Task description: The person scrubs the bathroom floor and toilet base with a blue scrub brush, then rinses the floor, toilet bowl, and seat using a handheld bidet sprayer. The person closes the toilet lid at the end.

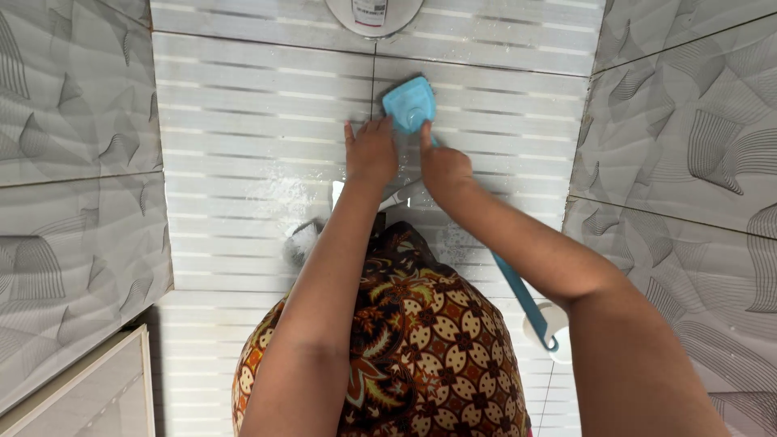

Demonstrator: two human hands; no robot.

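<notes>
Two hands meet at the head of a long-handled scrubbing brush, pressed flat to the white ribbed wall tile. The left hand (371,152) lies with its fingers spread against the tile, its fingertips just touching the lower left edge of the blue brush head (409,105), which looks like a way to steady the head and add weight behind it. The right hand (443,166) closes around the neck just under the head, thumb pointing up along it, so the grip sits close to where the bristles bear on the wall. From there the blue handle (522,299) runs down behind the right forearm and ends in a hanging loop near the lower right part of the tile; held this high, most of the handle goes unused and trails below the arm. Soapy foam (279,194) clings to the tile left of the left forearm, with another patch further down by the elbow. A vertical grout line (373,69) passes just left of the brush head. Above it, at the top edge of the white tile, hangs the round bottom of a white appliance (374,14). Grey patterned tiles (680,121) flank the white strip on both sides, and the person's brown patterned garment (413,340) fills the space between the arms.
</notes>
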